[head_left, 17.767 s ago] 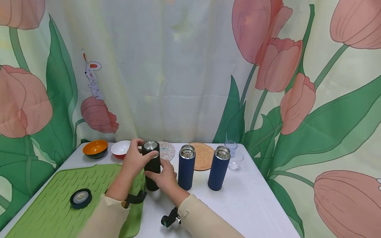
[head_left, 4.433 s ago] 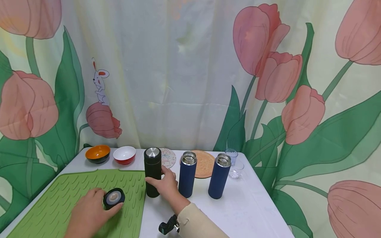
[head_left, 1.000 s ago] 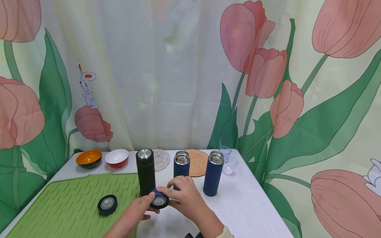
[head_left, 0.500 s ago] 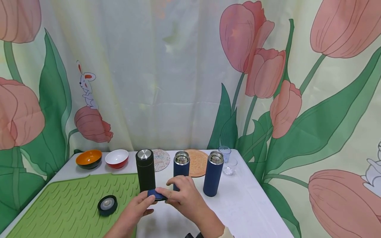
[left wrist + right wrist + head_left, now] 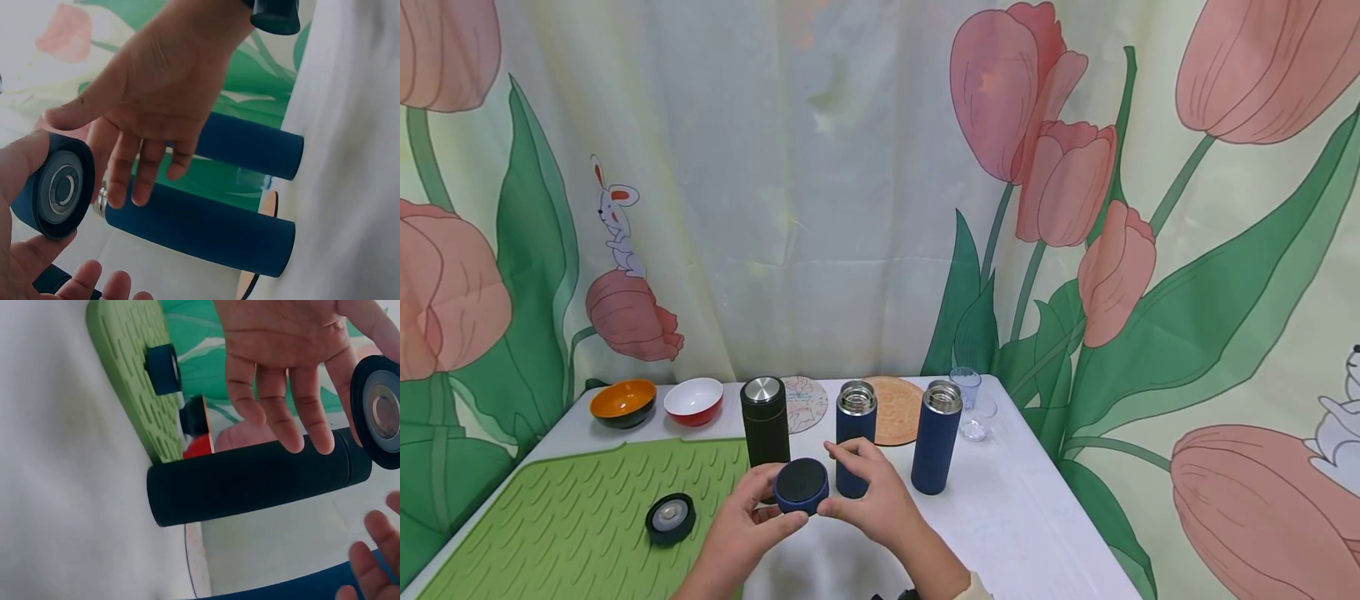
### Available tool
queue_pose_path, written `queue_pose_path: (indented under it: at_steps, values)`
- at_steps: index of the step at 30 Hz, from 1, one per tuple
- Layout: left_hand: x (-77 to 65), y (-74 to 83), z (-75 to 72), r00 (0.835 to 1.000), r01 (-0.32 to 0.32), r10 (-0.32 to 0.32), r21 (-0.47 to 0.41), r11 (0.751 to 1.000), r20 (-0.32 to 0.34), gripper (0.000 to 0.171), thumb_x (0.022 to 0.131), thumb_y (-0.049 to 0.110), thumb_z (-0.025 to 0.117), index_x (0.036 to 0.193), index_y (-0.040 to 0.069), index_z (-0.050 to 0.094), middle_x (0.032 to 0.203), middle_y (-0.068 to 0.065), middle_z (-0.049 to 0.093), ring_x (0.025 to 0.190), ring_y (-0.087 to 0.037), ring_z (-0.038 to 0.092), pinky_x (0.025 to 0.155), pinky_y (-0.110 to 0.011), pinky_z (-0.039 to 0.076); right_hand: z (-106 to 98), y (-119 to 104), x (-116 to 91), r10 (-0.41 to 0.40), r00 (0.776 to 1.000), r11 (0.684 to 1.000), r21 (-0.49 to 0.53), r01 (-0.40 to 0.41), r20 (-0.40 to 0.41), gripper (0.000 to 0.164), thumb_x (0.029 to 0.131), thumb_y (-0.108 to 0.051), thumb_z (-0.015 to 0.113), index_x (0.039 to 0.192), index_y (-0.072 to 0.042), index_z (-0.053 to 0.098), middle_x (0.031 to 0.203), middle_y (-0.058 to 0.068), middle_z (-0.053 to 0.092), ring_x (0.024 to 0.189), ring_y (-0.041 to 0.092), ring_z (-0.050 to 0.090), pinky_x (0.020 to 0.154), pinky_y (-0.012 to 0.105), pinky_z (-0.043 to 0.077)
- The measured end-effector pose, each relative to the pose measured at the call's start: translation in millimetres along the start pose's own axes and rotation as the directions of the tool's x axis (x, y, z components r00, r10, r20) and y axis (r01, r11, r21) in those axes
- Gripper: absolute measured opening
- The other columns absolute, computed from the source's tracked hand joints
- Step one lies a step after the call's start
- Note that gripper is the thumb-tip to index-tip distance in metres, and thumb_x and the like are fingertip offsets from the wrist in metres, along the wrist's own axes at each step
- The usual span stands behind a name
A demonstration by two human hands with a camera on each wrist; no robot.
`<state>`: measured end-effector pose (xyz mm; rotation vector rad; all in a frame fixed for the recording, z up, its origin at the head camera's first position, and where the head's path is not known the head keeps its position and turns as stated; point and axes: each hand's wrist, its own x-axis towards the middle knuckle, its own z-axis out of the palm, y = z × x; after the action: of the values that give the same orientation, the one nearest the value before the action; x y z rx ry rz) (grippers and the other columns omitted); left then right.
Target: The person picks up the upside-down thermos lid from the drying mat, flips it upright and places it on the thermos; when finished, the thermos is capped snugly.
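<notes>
Left: green ridged mat (image 5: 561, 517) bears a dark round screw cap (image 5: 670, 517), underside up. Next, tall black cylindrical bottle (image 5: 765, 425), apparently closed. Left hand (image 5: 737, 521) pinches a navy-blue round cap (image 5: 801, 481) over the desk (image 5: 1000, 533), near side. Navy cylindrical bottle (image 5: 855, 428) behind, steel mouth bare. Right hand (image 5: 880, 500) loosely spread, thumb at the cap's edge; can't tell whether touching. Rightmost, second navy bottle (image 5: 936, 442), also uncapped. Tally: one closed, two open.

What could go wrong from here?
The blue lid is pinched in the fingers of the left hand, so it could slip and drop. The right hand looks near an uncapped, upright navy bottle; a careless bump might tip it over.
</notes>
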<state>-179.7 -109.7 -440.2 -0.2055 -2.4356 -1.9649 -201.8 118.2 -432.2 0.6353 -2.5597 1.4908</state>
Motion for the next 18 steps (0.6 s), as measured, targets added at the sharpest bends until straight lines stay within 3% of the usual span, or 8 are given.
queue_pose_path:
  at_steps: [5,9,14,16,18]
  values:
    - [1.3,0.8,0.7,0.999,0.021,-0.021,0.004,1.000,0.030,0.051,0.085,0.030,0.091,0.132,0.024,0.071,0.142,-0.005,0.056,0.117,-0.022,0.062,0.098,-0.038,0.051,0.8,4.6,-0.2,0.035,0.995,0.996,0.076,-0.042,0.088,0.062,0.085,-0.061,0.082,0.138,-0.031,0.072,0.133,-0.013,0.062,0.128,0.011,0.053,0.108,0.039,0.050]
    - [2.5,1.6,0.5,0.998,0.021,-0.023,0.033,0.999,0.055,0.049,0.085,0.033,0.091,0.129,0.023,0.071,0.142,-0.005,0.056,0.120,-0.022,0.059,0.098,-0.040,0.052,0.8,6.4,-1.5,0.031,0.994,0.994,0.105,-0.042,0.100,0.052,0.087,-0.057,0.082,0.129,-0.026,0.079,0.130,-0.012,0.064,0.125,0.011,0.056,0.106,0.034,0.051]
    - [2.6,4.2,2.0,0.998,-0.012,0.007,0.068,0.998,0.070,0.048,0.083,0.032,0.092,0.126,0.023,0.074,0.139,-0.004,0.059,0.124,-0.023,0.055,0.098,-0.042,0.055,-1.1,7.4,-2.8,0.013,0.994,0.994,0.110,-0.025,0.110,0.051,0.088,-0.056,0.080,0.129,-0.025,0.079,0.130,-0.010,0.064,0.124,0.009,0.056,0.107,0.034,0.050]
    - [2.4,6.2,3.7,0.998,-0.015,0.011,0.072,0.997,0.058,0.049,0.081,0.031,0.094,0.125,0.023,0.074,0.137,-0.003,0.059,0.124,-0.022,0.055,0.097,-0.038,0.056,-2.3,7.8,-2.4,-0.010,0.999,0.992,0.126,0.003,0.053,0.049,0.092,-0.052,0.078,0.134,-0.025,0.076,0.129,-0.007,0.067,0.123,0.010,0.059,0.106,0.033,0.051]
    - [2.7,7.6,5.2,0.999,-0.020,0.018,0.072,0.997,0.037,0.051,0.080,0.031,0.095,0.125,0.023,0.073,0.135,-0.003,0.059,0.121,-0.021,0.058,0.098,-0.036,0.056,-2.5,10.1,0.2,0.005,0.994,0.990,0.140,0.011,-0.109,0.051,0.095,-0.043,0.079,0.142,-0.024,0.070,0.125,-0.004,0.068,0.120,0.012,0.061,0.102,0.031,0.053]
